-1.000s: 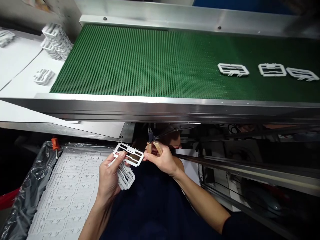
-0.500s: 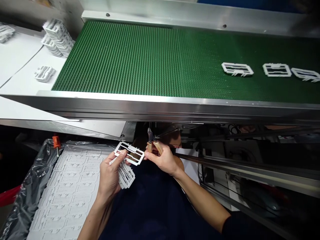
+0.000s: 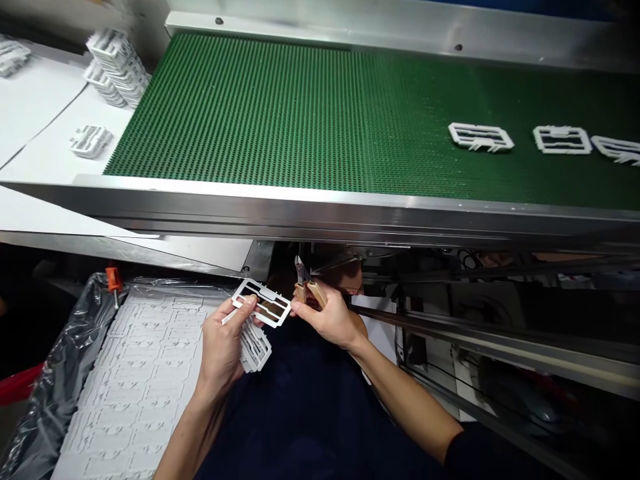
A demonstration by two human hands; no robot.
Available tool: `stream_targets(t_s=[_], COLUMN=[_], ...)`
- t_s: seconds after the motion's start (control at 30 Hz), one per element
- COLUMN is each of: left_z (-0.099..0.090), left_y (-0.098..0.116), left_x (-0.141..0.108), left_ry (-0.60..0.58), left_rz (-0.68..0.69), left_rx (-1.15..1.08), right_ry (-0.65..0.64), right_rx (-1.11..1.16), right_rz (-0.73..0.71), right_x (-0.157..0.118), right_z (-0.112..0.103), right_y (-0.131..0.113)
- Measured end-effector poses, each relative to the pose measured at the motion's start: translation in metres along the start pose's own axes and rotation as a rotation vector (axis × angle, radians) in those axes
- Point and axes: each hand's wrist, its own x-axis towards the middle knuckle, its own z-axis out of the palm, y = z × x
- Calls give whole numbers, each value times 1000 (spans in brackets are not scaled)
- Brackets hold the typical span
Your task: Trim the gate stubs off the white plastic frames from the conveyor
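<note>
My left hand is closed on white plastic frames. One frame is pinched flat between thumb and fingers, and a small stack of like frames is held beneath it in the same hand. In my right hand is a pair of cutting pliers with tan handles, jaws pointing up and away from me. My right thumb and fingertips are close to the right end of the pinched frame; whether they touch it I cannot tell.
Ahead runs a green conveyor belt behind a metal rail, with loose white frames at its right. Stacked frames stand at far left. A plastic-lined box of layered white parts lies at lower left, an orange-handled tool at its edge.
The view has shifted slightly. The frames on the belt appear a little further right. Both hands keep the same holds, with the pinched frame nearly where it was.
</note>
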Motion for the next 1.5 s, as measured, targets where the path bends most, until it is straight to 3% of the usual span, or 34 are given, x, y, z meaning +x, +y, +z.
stream_targets(t_s=[0.33,0.57,0.7,0.93,1.23,1.5], left_z=[4,9,11,9,11,10], left_y=[1,-2,-4,-2,-3,-4], left_x=[0,2,6,6,6,1], left_ry=[39,77,61,56,71,76], left_rz=[18,23,-7,-24,-5,20], left_rx=[68,62,-9,-32,-14,17], right_ry=[31,146,181,83,91,173], right_rx=[-114,-265,-214,32,28,-76], right_rz=[-47,-85,-62,38,30,-17], right_x=[1,3,3,3,3,1], right_z=[-1,3,2,0,1,1], right_y=[1,2,3,6,5,2])
